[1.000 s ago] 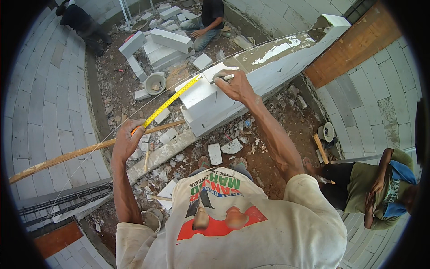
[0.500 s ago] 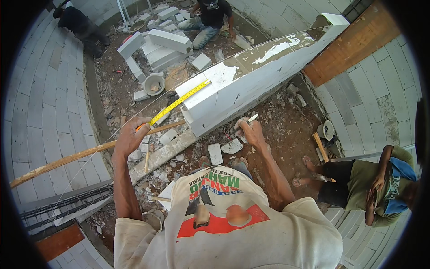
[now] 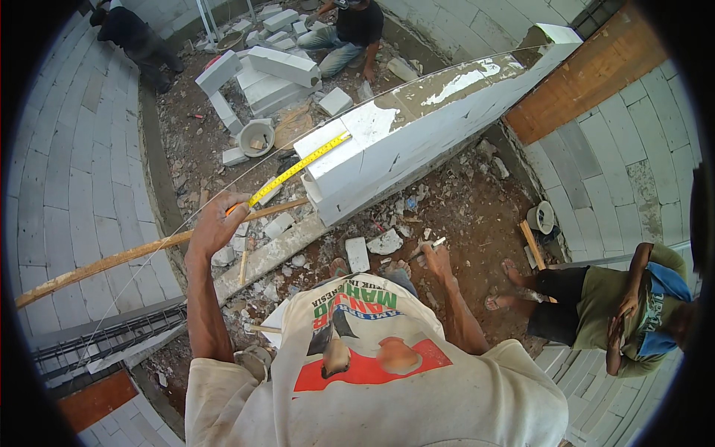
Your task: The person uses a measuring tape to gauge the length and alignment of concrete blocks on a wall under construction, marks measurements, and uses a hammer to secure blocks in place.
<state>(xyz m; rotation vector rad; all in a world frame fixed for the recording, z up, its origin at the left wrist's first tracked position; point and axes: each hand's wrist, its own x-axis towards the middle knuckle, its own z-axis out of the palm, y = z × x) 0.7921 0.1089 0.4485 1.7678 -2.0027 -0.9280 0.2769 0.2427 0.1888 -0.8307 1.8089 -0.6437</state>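
Observation:
My left hand (image 3: 214, 226) is closed around the orange case of a tape measure. Its yellow blade (image 3: 298, 171) stretches up and right, the far end lying over the top of a white block (image 3: 328, 149) at the near end of the low block wall (image 3: 424, 141). My right hand (image 3: 438, 261) is lower and to the right, apart from the wall, its fingers closed on a short whitish stick (image 3: 438, 242) whose kind I cannot make out. Beneath the left hand and blade runs a long wooden strip (image 3: 112, 264). A thin string (image 3: 149, 261) passes close to the left hand.
Rubble and block pieces (image 3: 357, 255) lie by my feet. A concrete beam (image 3: 268, 257) runs along the ground. At the right stands a person with folded arms (image 3: 618, 298); another person (image 3: 350, 37) crouches beyond the wall near stacked blocks (image 3: 275, 78) and a bucket (image 3: 257, 139).
My right hand has moved down and slightly right, away from the wall, with the whitish stick in it. The left hand and the tape measure stay almost in place.

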